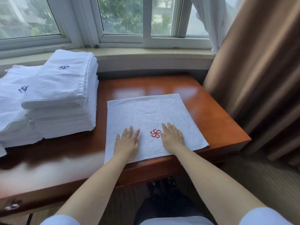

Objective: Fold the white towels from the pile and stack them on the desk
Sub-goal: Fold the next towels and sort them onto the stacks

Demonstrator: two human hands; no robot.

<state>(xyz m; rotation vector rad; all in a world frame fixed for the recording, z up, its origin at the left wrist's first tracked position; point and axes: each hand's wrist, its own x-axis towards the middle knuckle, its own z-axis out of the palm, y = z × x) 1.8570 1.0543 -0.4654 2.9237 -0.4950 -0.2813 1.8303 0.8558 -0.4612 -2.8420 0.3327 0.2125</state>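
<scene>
Stack of folded white towels [61, 98], blue emblems up, at counter [211, 111] left, kept apart from working area. Left hand [127, 141], flat and spread, presses white towel [149, 114]. Right hand [172, 138], likewise flat, beside red emblem [155, 133], likely smoothing before folding. No containers present.

White towel [151, 117] with a red pinwheel emblem [155, 133]; white folded towels [60, 95] with blue embroidered marks, glossy reddish-brown desk [211, 114]; brown curtain [259, 70], sheer white curtain [209, 18], white window frame [146, 38], pale blue sleeves [263, 216]
</scene>
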